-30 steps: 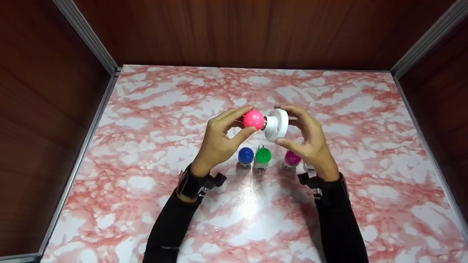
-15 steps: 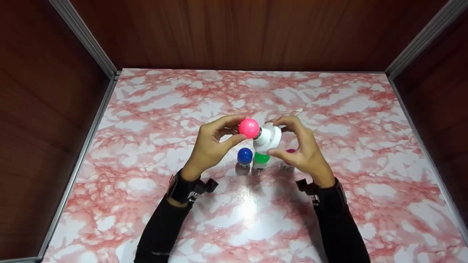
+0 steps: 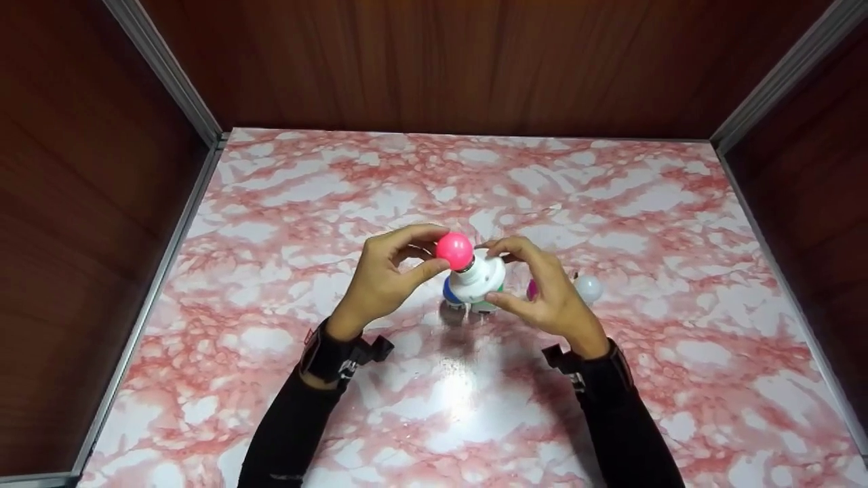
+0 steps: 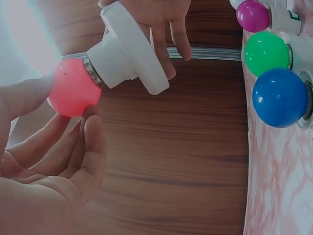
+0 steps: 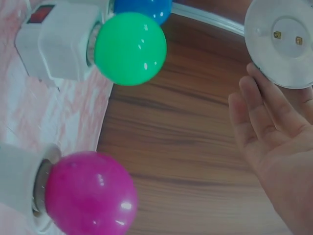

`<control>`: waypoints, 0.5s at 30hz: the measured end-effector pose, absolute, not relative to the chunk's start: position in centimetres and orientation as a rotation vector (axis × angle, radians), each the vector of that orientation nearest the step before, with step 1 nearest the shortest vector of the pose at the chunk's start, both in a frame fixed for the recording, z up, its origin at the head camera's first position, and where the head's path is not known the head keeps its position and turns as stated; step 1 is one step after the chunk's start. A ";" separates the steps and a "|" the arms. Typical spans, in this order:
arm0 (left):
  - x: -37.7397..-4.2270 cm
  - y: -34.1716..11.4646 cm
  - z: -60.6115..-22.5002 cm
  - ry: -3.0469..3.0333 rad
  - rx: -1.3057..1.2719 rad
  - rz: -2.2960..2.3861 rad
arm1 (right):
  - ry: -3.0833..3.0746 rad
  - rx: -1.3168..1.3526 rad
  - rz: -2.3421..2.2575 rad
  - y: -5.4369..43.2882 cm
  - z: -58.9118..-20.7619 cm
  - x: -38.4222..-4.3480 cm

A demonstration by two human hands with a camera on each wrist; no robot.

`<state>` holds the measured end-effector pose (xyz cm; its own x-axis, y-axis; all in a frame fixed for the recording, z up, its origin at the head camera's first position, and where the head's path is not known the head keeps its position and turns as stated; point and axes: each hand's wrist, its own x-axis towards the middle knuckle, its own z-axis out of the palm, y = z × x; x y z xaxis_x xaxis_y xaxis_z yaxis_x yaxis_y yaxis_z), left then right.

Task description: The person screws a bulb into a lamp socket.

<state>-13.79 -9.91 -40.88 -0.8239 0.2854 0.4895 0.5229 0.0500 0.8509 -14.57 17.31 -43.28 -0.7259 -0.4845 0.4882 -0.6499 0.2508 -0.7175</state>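
In the head view my left hand (image 3: 383,278) pinches a pink light bulb (image 3: 455,251) between thumb and fingers. The bulb's metal base sits in a white round lamp holder (image 3: 489,274), raised above the table. My right hand (image 3: 546,291) grips that holder by the rim of its disc, thumb on the near side. From the left wrist, the pink bulb (image 4: 73,88) and holder (image 4: 117,54) appear joined and tilted. The disc's underside (image 5: 288,54), with two small brass contacts, faces the right wrist camera.
Behind the raised holder stand a blue bulb (image 4: 279,98) and a green bulb (image 5: 129,49), each in a white socket. A magenta bulb (image 5: 90,193) and a white bulb (image 3: 588,289) stand to the right. Dark wood panels (image 3: 461,61) enclose the marbled table (image 3: 305,203).
Both hands have moved left and nearer the body with the pink bulb and lamp holder. The holder has tilted more upright, now covering part of the blue and green bulbs.
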 end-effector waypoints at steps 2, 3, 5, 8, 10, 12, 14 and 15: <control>-13.6 -10.1 -41.0 -2.141 -0.844 -1.850 | -2.365 1.071 1.479 17.2 -43.5 -14.3; -13.6 -10.2 -41.1 -2.147 -0.851 -1.843 | -2.373 1.068 1.476 17.2 -43.6 -14.1; -13.4 -10.5 -41.3 -2.164 -0.868 -1.821 | -2.387 1.061 1.463 17.1 -43.8 -13.8; -13.2 -11.0 -41.6 -2.197 -0.895 -1.780 | -2.412 1.062 1.419 16.8 -44.2 -13.4; -13.1 -11.4 -41.8 -2.220 -0.914 -1.753 | -2.438 1.062 1.387 16.5 -44.4 -13.0; -12.9 -11.9 -42.0 -2.242 -0.931 -1.733 | -2.473 1.064 1.347 16.1 -44.5 -12.6; -12.8 -12.5 -42.3 -2.266 -0.942 -1.716 | -2.512 1.063 1.307 15.6 -44.7 -12.4; -12.8 -12.8 -42.5 -2.279 -0.944 -1.712 | -2.524 1.069 1.299 15.3 -44.8 -12.3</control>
